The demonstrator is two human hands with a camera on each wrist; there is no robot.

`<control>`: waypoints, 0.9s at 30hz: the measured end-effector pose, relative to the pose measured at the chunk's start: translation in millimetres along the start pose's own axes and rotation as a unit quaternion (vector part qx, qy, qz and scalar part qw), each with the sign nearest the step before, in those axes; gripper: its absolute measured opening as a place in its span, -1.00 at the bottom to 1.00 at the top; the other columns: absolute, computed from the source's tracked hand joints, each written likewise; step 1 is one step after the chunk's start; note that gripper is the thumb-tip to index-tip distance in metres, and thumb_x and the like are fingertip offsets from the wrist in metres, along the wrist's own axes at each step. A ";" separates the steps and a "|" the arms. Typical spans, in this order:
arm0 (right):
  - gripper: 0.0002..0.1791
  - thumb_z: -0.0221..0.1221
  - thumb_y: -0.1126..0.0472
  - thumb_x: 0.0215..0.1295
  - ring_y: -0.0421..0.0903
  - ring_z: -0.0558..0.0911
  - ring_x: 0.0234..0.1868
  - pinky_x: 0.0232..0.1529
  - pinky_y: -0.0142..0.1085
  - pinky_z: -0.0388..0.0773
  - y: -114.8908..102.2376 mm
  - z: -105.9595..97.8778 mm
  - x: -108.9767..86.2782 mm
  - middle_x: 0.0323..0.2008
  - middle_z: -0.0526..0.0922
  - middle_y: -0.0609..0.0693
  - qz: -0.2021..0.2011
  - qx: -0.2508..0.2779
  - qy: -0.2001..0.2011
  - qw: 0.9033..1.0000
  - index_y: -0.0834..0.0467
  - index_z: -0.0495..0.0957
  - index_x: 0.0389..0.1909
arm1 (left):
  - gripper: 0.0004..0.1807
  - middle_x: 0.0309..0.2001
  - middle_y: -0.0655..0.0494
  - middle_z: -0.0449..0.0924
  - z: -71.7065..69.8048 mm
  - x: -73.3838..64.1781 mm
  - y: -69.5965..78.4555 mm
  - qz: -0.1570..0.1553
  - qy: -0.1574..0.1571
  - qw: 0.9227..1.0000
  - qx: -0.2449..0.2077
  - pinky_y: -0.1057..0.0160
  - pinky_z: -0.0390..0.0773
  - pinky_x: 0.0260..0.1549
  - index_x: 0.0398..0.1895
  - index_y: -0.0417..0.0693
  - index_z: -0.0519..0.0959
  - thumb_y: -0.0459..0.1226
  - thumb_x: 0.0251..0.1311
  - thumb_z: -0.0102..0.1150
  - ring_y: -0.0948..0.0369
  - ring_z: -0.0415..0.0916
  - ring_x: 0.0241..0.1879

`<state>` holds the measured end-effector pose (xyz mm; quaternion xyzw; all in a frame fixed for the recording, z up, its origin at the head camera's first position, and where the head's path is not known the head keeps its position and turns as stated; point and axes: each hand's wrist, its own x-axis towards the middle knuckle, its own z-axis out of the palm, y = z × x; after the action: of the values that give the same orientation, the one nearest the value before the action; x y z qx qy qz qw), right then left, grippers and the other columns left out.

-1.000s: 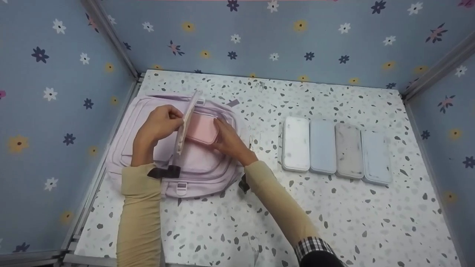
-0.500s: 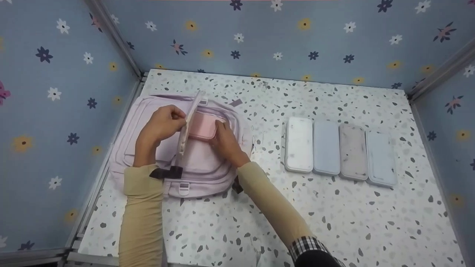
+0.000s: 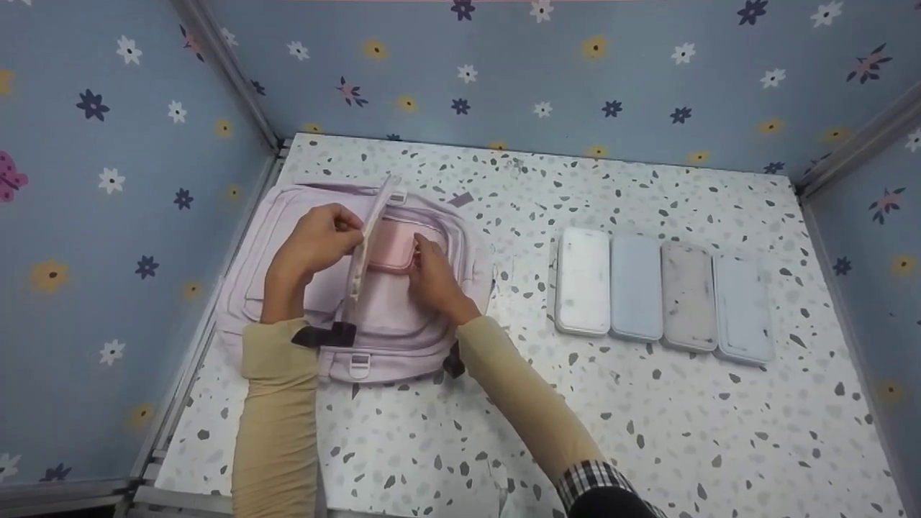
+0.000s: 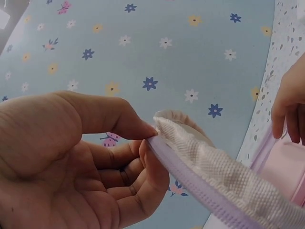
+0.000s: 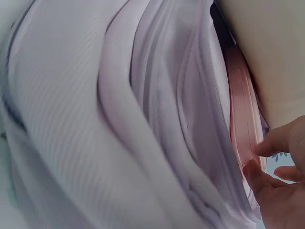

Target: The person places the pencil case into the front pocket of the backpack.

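1. One lilac backpack, with one raised flap on it.
2. One pink case, at the backpack's open front.
3. Four flat cases to the right of the backpack: one white case, two pale blue cases and one grey case.
4. Two hands at the backpack: one left hand, one right hand.
5. Two tan sleeves, on the backpack's near side.
6. Two black wrist fittings, by the backpack's near edge.
7. Two pale buckles visible on the backpack, one at its far edge, one at its near edge.
8. One speckled table, under the backpack.
9. Three flowered walls: one beyond the backpack, one to its left, one well to its right.
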<state>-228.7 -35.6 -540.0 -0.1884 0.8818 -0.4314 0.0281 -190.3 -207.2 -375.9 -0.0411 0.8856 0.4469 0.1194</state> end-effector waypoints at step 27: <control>-0.16 -0.10 0.58 0.03 0.06 0.46 0.24 0.22 -0.28 0.41 -1.4 5.4 5.5 0.33 0.31 0.24 0.029 0.139 -0.090 0.986 0.37 -0.05 0.44 | -0.71 -0.20 -0.06 0.48 2.5 -0.7 1.3 -0.009 0.003 1.000 0.013 0.28 0.46 -0.24 -0.05 -0.31 0.46 -0.33 0.21 -0.02 0.15 0.47 -0.24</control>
<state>-232.2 -42.4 -541.8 -0.1950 0.8124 -0.5298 0.1458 -189.5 -204.4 -376.1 -0.0488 0.8912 0.4343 0.1215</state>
